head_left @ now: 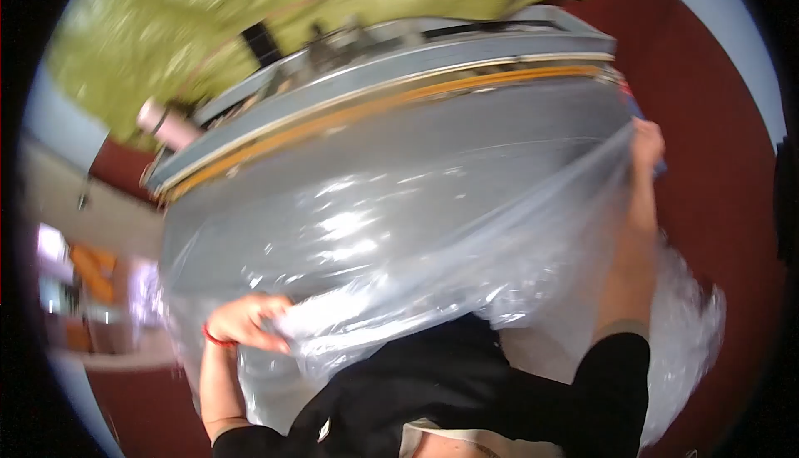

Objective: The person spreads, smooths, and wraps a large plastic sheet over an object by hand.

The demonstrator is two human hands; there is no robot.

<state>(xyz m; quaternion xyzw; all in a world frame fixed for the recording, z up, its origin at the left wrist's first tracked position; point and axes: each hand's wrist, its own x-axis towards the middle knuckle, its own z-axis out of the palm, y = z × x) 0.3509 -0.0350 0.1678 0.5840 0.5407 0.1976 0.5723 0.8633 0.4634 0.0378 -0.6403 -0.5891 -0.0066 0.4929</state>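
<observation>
- Left hand (250, 321): thumb and fingers pinched on the transparent, glossy plastic film (533, 225), at the near-left part of the flat grey tabletop (466, 125). Fingertips blurred.
- Right hand (647, 146): fingers closed on the film's edge at the tabletop's right end, farther out than the left.
- Film lay across the tabletop's near side, its gathered edge running diagonally between the hands; loose film hung off the near-right corner.
- My take: level hands and equal pull would have squared that edge. A light, wide grip suited thin film; hard pulling at one corner risked stretch or tearing. Creases were best worked outward.
- Surface: smooth, with bright glare, so wrinkles were hard to judge. Long orange strip (399, 98) along the tabletop's far edge, blue-grey metal frame (466, 50) just beyond.
- Room: pink cylindrical bottle (171, 127) off the tabletop's far-left corner; shiny yellow-green sheeting (208, 25) beyond it; dark red floor (707, 183) to its right.
</observation>
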